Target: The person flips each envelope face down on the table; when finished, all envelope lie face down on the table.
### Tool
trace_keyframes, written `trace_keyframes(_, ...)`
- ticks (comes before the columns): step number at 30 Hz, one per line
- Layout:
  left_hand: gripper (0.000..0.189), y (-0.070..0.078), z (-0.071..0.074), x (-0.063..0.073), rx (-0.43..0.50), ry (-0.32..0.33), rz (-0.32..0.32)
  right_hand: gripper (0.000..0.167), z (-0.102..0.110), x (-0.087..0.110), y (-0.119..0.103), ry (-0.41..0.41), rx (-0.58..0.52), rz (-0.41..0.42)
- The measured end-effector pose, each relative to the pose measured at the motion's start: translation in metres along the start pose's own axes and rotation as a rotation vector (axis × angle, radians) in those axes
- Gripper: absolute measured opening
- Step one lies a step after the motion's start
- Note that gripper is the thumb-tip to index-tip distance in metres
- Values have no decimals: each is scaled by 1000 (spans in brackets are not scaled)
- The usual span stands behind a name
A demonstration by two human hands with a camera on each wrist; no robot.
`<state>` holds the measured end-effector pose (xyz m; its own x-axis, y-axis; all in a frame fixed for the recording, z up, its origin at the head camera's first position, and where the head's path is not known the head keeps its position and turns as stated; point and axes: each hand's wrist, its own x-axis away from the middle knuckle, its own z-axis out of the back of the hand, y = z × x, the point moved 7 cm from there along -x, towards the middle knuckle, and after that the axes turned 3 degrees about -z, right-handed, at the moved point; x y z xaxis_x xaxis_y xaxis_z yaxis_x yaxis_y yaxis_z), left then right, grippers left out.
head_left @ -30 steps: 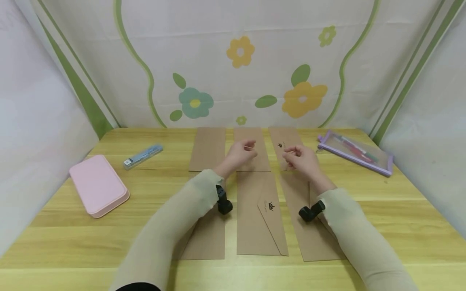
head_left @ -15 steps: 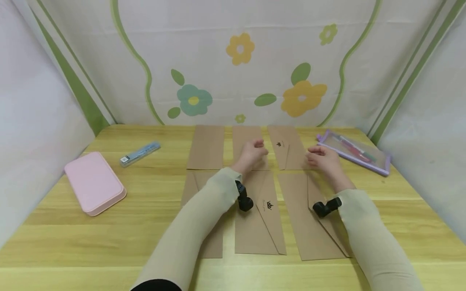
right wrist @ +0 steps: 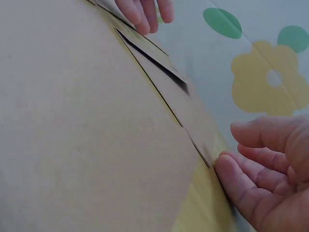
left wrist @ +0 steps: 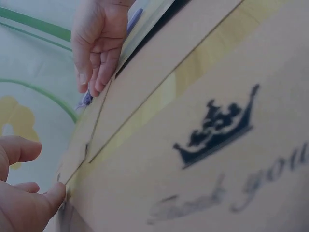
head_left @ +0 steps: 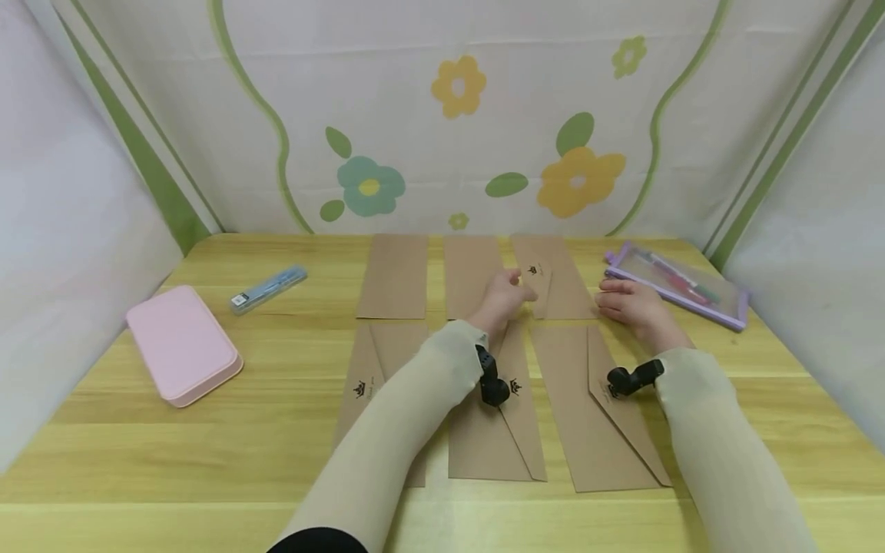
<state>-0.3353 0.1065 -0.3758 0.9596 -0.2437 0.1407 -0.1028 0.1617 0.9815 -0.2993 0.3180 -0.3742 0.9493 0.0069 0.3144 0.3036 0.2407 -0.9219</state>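
Brown paper envelopes lie in two rows of three on the wooden table. My left hand is over the back middle envelope, its fingers loosely bent near the left edge of the back right envelope. My right hand is at that envelope's right edge, fingers relaxed. In the right wrist view, the thumb is close to the envelope's edge; whether it touches cannot be told. Neither hand holds anything. A black crown and "Thank you" print show on the front middle envelope in the left wrist view.
At the right stands a purple-edged clear zip pouch with pens, just beyond my right hand. A pink case and a slim blue clear box lie on the left. A flower-print cloth hangs behind the table.
Both hands have moved to the right, the right one away from the back right envelope's middle to its right edge. That envelope's flap and crown print are more exposed. The other objects stay put.
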Motion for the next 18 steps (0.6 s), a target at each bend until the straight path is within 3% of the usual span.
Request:
trace_keyframes(7, 58, -1, -7, 2, 6, -26, -5, 57, 3, -4, 3, -25, -95, 59)
trace_keyframes(11, 58, 1, -9, 5, 44, -36, -1, 56, 1, -3, 4, -23, -98, 45)
trace_keyframes(18, 52, -7, -11, 7, 134, 69, 28, 60, -4, 1, 6, -22, -118, 36)
